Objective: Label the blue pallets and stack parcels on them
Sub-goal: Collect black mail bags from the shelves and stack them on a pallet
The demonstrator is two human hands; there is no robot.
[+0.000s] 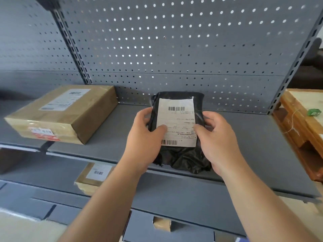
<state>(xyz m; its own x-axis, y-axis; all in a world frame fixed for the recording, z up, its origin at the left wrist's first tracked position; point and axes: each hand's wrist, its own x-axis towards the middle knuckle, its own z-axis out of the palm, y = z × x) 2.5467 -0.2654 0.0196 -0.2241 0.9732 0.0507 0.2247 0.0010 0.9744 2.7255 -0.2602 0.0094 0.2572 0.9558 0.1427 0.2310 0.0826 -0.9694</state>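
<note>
A: Hands?
B: Left hand (146, 135) and right hand (218, 137) both grip the black parcel (181, 154), one on each side. Fingers curl round its edges; both thumbs press the white label (176, 119) on its face.
A: Parcel's position?
B: Over the grey shelf (253, 137), near the front edge, label up, a barcode at top and bottom. Resting or lifted: cannot tell.
A: Neighbours?
B: Brown box (70, 114) on the same shelf, well apart to the left, own label on top, red sticker on its near side. Smaller brown parcel (94, 175) on the lower shelf (174, 189). Perforated back panel (157, 41) behind. Wooden pallet (300, 119) right of the shelving.
</note>
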